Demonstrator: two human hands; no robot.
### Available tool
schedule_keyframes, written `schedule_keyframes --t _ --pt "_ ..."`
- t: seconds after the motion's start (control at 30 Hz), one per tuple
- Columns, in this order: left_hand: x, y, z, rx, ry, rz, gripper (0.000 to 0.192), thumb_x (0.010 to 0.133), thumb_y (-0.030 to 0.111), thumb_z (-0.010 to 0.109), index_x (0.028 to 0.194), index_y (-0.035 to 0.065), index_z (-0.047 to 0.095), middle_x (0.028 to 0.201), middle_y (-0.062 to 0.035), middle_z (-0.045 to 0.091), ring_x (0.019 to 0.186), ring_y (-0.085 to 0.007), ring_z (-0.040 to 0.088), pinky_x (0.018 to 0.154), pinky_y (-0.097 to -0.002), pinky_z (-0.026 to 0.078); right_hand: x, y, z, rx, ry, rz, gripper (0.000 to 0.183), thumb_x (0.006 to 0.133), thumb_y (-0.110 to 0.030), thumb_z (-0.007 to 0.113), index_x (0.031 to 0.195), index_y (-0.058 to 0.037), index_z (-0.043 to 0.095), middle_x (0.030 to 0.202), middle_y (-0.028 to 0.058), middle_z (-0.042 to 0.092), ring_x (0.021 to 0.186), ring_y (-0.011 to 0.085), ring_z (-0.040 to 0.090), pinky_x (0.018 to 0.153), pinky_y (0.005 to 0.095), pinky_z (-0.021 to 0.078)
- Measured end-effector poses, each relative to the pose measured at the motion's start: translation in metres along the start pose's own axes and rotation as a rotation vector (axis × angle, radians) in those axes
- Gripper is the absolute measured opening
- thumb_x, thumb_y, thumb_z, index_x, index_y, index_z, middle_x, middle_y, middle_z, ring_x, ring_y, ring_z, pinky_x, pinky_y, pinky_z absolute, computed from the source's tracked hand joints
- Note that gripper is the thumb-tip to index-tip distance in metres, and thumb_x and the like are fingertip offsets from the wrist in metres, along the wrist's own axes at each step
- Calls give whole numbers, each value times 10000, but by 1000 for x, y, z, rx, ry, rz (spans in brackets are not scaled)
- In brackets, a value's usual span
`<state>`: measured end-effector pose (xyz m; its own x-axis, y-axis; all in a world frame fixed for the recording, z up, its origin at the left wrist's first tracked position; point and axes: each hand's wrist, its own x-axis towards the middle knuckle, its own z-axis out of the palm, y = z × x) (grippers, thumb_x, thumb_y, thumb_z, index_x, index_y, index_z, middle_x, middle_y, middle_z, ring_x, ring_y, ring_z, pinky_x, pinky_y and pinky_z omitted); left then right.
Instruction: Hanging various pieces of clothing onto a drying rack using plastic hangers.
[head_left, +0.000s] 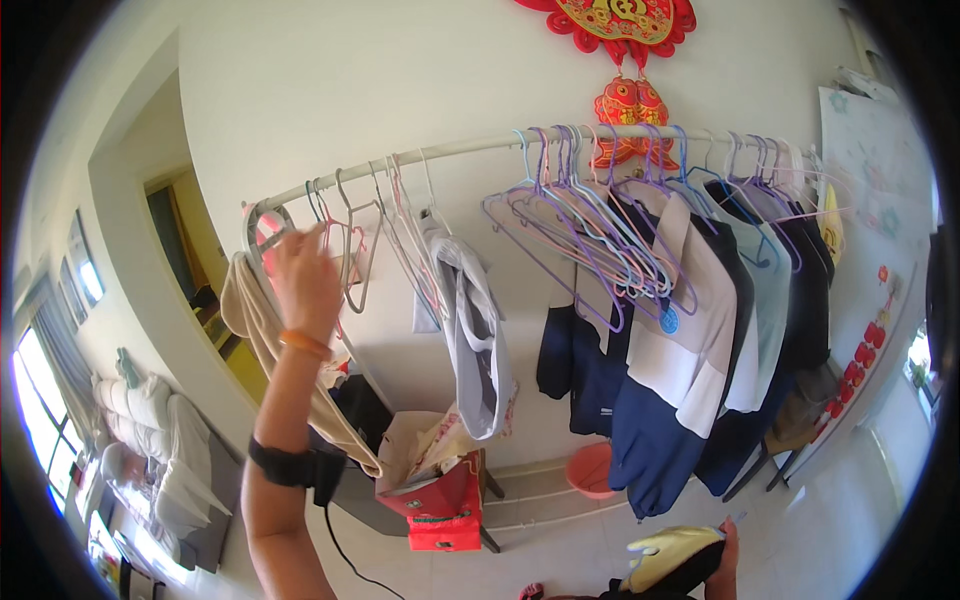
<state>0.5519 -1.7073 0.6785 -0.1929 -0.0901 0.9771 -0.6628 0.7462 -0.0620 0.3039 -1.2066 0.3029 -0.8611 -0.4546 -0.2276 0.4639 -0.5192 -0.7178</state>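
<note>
My left hand (304, 274) is raised at the left end of a clothes rail (465, 148), beside a wide grey hanger (251, 225) and pink hangers (360, 240). It is blurred, and whether it grips anything is unclear. A beige cloth (277, 337) hangs below the rail's end, partly behind my arm. Low at the right, my right hand (727, 551) holds a yellow and black garment (675, 551) by its edge; a small pale tip sticks out above the fingers. Grey trousers (472, 330) hang mid-rail. Purple hangers (611, 285) and several tops, one beige, white and navy (675, 360), hang farther right.
Below the rail stand a red bag (446, 529), an open box (420, 487) and a pink basin (592, 471). A dark-legged chair (787, 442) stands behind the clothes at right. A red fish ornament (634, 105) hangs on the wall. A cable (341, 547) trails from my left forearm's strap.
</note>
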Motion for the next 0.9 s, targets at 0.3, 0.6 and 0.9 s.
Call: schedule_keyframes --t 0.3,0.6,0.9 --pt "-13 128 108 -573 -555 -380 654 741 163 588 1277 -69 294 1286 -241 322 1088 -320 451 908 -342 379 -4 -5 -3 -176 24 -131 178 809 -257 541 724 -127 455 683 5 456 666 144 536 640 324 477" --pt "-13 125 153 -293 -472 -663 553 689 112 566 1198 -17 392 1151 -223 449 1095 -365 412 923 -376 354 -43 -15 2 -98 101 -57 173 802 -99 548 667 -128 444 631 -4 467 570 125 510 538 271 451" --pt "6 116 154 -509 -337 -794 303 699 76 506 994 91 570 959 -184 551 894 -346 534 787 -409 422 -51 -15 2 -245 1 30 262 723 -26 597 579 -121 400 560 -26 435 495 74 420 469 228 354"
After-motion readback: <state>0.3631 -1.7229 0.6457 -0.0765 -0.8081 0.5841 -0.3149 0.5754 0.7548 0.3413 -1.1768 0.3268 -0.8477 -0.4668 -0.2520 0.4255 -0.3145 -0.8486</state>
